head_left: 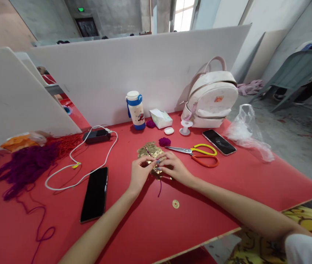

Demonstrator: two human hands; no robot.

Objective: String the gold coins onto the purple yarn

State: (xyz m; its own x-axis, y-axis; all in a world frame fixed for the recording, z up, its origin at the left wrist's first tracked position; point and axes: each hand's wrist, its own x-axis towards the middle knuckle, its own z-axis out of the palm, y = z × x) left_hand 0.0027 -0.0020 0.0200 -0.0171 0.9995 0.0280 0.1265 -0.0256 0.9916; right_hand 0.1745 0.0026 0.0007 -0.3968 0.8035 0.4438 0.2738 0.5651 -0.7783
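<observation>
My left hand [140,173] and my right hand [177,169] meet fingertip to fingertip over a pile of brass-coloured coins [151,148]. Both are closed in a pinch on a short purple cord [160,189], whose one end hangs toward me and whose other end sticks up past the left fingers. Whether a coin is also between the fingertips is hidden. One loose round coin with a square hole [175,204] lies nearer me. Just beyond my right hand are a small purple yarn ball [164,142] and scissors [204,150] with yellow and red handles.
Left on the red table [134,234] lie a purple yarn heap [29,165], a white cable [59,189] and a phone [94,194]. Behind stand a bottle [136,112], tissue pack [160,119], spool [185,128] and backpack [211,99]. Another phone [219,142] and plastic bag [248,132] lie right.
</observation>
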